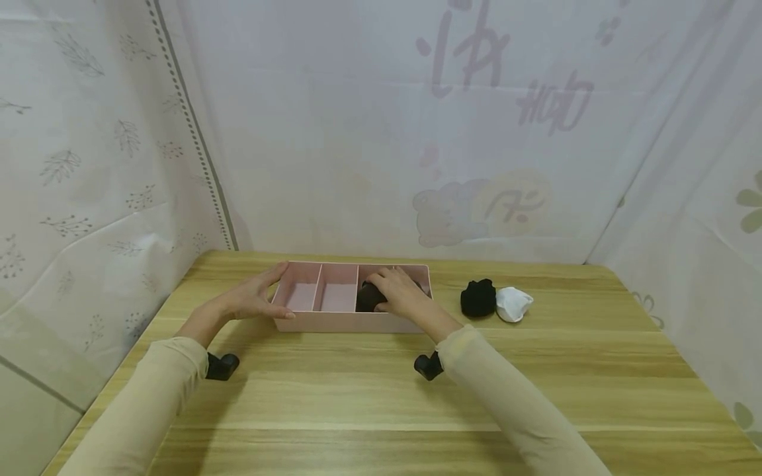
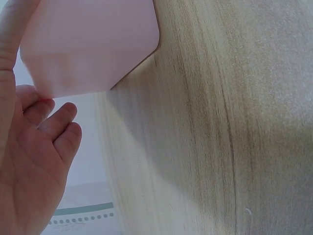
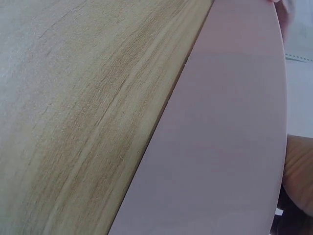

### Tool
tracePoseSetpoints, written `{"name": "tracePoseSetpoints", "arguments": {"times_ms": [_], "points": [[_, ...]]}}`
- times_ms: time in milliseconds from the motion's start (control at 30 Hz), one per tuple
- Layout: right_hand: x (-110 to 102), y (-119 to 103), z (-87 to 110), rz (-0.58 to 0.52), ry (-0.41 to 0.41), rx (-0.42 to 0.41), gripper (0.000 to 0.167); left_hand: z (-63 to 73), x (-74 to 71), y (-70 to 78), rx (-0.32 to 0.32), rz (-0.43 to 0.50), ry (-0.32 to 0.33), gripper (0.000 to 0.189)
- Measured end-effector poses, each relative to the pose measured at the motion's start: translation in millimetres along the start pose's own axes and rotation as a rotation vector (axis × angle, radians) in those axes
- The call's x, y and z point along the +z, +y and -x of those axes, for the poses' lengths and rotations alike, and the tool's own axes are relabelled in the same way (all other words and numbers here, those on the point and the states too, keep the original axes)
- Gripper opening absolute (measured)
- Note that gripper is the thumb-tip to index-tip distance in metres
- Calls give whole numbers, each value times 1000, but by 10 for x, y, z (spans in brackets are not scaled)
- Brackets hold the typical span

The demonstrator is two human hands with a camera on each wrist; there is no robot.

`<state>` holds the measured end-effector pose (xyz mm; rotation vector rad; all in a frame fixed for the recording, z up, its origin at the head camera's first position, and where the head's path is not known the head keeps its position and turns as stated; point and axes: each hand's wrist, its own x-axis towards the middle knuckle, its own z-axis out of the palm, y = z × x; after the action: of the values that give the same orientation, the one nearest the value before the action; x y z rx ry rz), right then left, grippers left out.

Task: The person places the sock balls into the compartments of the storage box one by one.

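A pink box point(image 1: 345, 322) with three compartments stands toward the back of the wooden table. My left hand point(image 1: 253, 295) grips its left end, the thumb along the front rim and the fingers round the far corner. In the left wrist view, fingertips point(image 2: 63, 117) touch the box's end wall. My right hand point(image 1: 400, 291) reaches into the wide right compartment, fingers curled over a dark cloth bundle point(image 1: 369, 299). The hand covers much of that bundle. The left and middle compartments show bare pink floors.
Right of the box, a black bunched cloth point(image 1: 478, 299) and a white bunched cloth point(image 1: 513, 304) lie side by side on the table point(image 1: 333, 423). Patterned fabric curtains point(image 1: 333, 132) enclose the back and sides. Black camera mounts point(image 1: 222, 367) hang below both wrists.
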<state>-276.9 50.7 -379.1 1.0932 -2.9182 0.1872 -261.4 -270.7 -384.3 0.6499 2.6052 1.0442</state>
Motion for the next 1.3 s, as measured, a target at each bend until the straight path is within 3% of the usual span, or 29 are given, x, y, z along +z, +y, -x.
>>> {"name": "tracePoseSetpoints", "arguments": {"times_ms": [367, 667, 833, 1033, 1300], "points": [[-20, 105, 177, -183, 127, -29, 56, 18, 5, 40, 16, 22, -1, 115], [-78, 278, 504, -325, 236, -14, 54, 19, 1, 23, -7, 2, -6, 114], [-118, 475, 734, -348, 347, 19, 56, 20, -12, 46, 8, 40, -17, 113], [-123, 764, 1002, -295, 484, 46, 62, 23, -25, 64, -1, 52, -25, 114], [-112, 1062, 1292, -273, 424, 181, 70, 19, -9, 51, -4, 31, -18, 114]]}}
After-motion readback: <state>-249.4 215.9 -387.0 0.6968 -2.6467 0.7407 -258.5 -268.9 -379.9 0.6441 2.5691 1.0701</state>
